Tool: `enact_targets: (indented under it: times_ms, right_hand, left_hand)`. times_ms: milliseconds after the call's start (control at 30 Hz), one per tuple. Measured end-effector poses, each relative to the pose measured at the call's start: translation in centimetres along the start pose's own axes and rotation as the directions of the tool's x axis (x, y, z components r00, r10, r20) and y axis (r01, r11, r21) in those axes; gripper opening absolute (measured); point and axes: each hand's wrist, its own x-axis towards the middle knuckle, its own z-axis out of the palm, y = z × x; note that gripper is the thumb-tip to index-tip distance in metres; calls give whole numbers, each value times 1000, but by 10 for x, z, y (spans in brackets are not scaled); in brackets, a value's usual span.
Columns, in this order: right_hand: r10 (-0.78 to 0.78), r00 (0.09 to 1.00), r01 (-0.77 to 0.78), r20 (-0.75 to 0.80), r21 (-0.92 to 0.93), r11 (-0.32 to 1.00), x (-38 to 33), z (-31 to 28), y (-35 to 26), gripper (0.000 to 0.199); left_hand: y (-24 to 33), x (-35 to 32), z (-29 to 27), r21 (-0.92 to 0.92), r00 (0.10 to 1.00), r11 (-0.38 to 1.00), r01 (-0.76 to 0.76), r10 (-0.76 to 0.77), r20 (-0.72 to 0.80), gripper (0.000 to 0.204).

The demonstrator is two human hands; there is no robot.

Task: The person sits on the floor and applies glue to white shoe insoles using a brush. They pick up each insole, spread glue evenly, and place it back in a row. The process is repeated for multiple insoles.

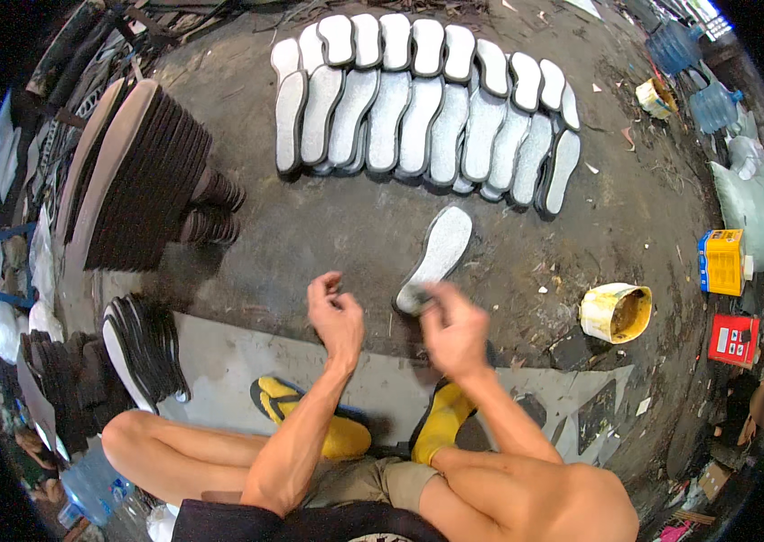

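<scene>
1. Work piece: one sole with a pale speckled face and dark rim (441, 248) lies slantwise on the dark, stained floor (260, 230), apart from the rows and ahead of the person
2. Right hand (456, 332): fingers bent at that sole's near end; whether they grip its edge or merely touch cannot be told
3. Left hand (337, 316): fingers curled above the floor, well apart from the sole; whether anything small is pinched cannot be told
4. Judged done: the pale-faced, dark-edged soles in two curved rows (386, 113), closely set, some overlapping
5. Judged in hand: the single sole, not yet in a row
6. Possibly left: the tall brown layered stack (143, 181) and the lower dark-edged stack (143, 348), both at left; their status is unconfirmed
</scene>
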Motion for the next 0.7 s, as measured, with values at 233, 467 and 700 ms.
enact_targets:
  times_ms: [233,467,700]
  right_hand:
    - [86,851,-284,-518,-316,905,8,-208,92,46]
    - [249,897,-443,-366,-736,512,-60,-287,170,43]
    - [262,780,-547,-568,-417,726,-59,-294,89,33]
  left_hand:
    - [14,-44,33,158,761,916,-370,201,617,96]
    - [22,-21,-1,-9,723,883,-470,391,569,84]
    - [70,189,35,79,889,887,-456,458,-15,75]
